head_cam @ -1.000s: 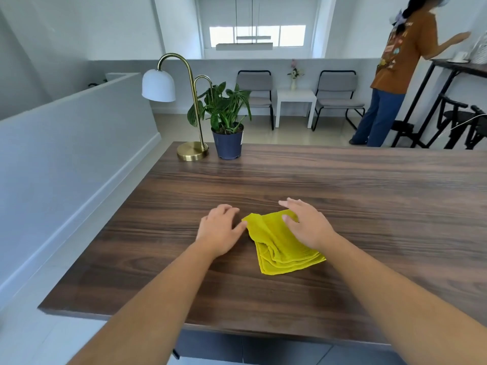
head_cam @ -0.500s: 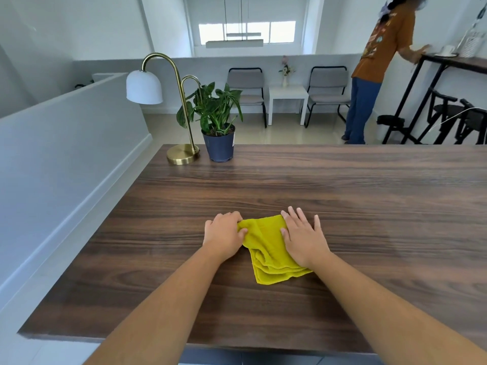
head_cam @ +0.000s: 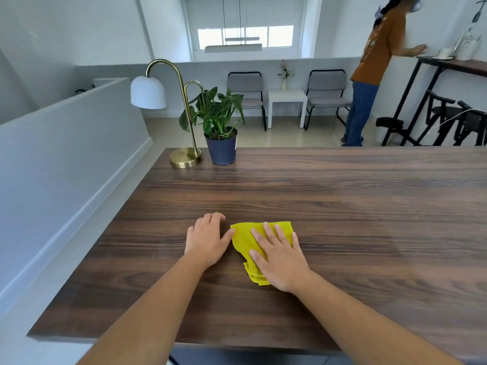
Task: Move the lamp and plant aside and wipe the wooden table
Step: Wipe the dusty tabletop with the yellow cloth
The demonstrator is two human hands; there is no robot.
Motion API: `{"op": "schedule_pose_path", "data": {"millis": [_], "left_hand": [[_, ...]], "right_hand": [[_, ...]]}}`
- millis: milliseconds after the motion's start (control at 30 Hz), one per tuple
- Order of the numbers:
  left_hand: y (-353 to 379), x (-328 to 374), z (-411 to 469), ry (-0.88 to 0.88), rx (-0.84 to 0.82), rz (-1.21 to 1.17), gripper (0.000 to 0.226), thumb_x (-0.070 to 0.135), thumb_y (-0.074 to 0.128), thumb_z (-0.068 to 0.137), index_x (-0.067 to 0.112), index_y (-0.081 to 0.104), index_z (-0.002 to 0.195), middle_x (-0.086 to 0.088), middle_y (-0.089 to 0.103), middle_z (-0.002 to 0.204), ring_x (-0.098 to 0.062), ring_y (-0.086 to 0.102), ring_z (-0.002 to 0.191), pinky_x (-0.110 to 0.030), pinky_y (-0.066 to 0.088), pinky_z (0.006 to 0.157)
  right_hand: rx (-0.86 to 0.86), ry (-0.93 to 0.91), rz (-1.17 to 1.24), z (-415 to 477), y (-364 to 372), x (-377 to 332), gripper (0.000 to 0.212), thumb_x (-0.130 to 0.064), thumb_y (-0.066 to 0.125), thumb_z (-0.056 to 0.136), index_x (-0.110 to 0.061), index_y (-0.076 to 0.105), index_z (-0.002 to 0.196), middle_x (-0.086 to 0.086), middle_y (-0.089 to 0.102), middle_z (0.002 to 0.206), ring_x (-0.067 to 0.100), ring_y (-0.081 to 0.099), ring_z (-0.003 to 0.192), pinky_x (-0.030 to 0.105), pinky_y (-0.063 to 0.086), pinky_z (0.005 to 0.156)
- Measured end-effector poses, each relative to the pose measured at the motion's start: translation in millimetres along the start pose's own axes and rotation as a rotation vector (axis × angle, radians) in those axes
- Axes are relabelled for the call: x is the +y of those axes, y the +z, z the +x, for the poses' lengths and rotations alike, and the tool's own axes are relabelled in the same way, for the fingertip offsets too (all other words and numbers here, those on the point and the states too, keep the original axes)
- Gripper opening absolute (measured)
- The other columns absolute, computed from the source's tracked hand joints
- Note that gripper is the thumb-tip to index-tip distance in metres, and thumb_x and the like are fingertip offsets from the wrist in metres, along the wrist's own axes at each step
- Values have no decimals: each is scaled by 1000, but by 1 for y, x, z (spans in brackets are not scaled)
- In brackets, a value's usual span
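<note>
Both forearms reach forward over the wooden bench [head_cam: 342,206]. The right hand [head_cam: 280,260] lies palm down, fingers spread wide and flat, pressing on one folded yellow cloth [head_cam: 246,239], which it covers in large part. The left hand [head_cam: 207,239] rests palm down on the bare wood just beside the cloth, fingers loosely curled and holding nothing; its thumb tip appears to touch the cloth's left edge, though that contact is hard to make out.

At the far left corner of the bench stand one brass lamp [head_cam: 184,158] with a white shade and one potted plant [head_cam: 222,147] in a dark blue pot, just beside each other. The plant's leaves hide part of the lamp's second, smaller arch. The bench's right side is cut off by the frame.
</note>
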State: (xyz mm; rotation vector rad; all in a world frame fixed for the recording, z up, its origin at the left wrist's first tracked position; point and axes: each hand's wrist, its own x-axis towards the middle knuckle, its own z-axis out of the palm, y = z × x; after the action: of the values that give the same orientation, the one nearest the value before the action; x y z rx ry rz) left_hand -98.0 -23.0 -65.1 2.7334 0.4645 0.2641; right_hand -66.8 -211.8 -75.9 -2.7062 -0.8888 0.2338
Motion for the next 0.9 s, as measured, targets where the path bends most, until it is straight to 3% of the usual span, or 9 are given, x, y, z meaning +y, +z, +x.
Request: {"op": "schedule_pose_path", "data": {"millis": [133, 233, 300, 400, 533, 900], "left_hand": [[-8, -33, -8, -61, -49, 108, 53, 51, 37, 93, 24, 37, 138, 1, 34, 151, -19, 28, 139, -41, 24, 111], [-9, -50, -19, -52, -97, 149, 57, 53, 30, 94, 28, 25, 145, 4, 19, 158, -15, 13, 146, -39, 14, 117], [-6, -52, -23, -42, -98, 142, 57, 52, 27, 95, 29, 20, 147, 5, 15, 159, -13, 7, 147, -38, 9, 118], [-5, -54, -25, -44, -82, 128, 54, 48, 27, 97, 30, 21, 147, 6, 16, 159, -13, 7, 147, -38, 8, 118], [-4, -55, -23, -45, -43, 93, 47, 40, 28, 99, 32, 27, 145, 8, 21, 157, -12, 12, 146, -37, 10, 117], [-8, -53, -24, -42, -76, 111, 49, 41, 28, 99, 30, 24, 146, 6, 18, 158, -14, 10, 146, -38, 9, 117]], "right_hand": [[-24, 70, -106, 12, -6, 26, 65, -63, 18, 93, -37, 2, 150, -9, -6, 162, 16, -8, 149, 49, -9, 117], [3, 244, -207, 20, -18, 42, 70, -62, 16, 93, -27, 0, 152, 0, -3, 162, 25, -4, 149, 49, -11, 117], [12, 256, -237, 20, -15, 31, 73, -60, 14, 94, -19, -1, 152, 9, -3, 162, 33, -4, 148, 49, -9, 119], [31, 114, -187, 11, 5, -17, 76, -60, 17, 93, -15, -1, 152, 16, -4, 161, 38, -6, 147, 49, -5, 119], [33, -85, -162, -7, 28, -62, 72, -61, 18, 92, -25, 0, 152, 16, -4, 161, 39, -9, 146, 51, -6, 117], [15, 63, -110, -17, 15, -30, 71, -63, 18, 92, -29, -3, 151, 9, -10, 161, 30, -13, 148, 46, -8, 119]]}}
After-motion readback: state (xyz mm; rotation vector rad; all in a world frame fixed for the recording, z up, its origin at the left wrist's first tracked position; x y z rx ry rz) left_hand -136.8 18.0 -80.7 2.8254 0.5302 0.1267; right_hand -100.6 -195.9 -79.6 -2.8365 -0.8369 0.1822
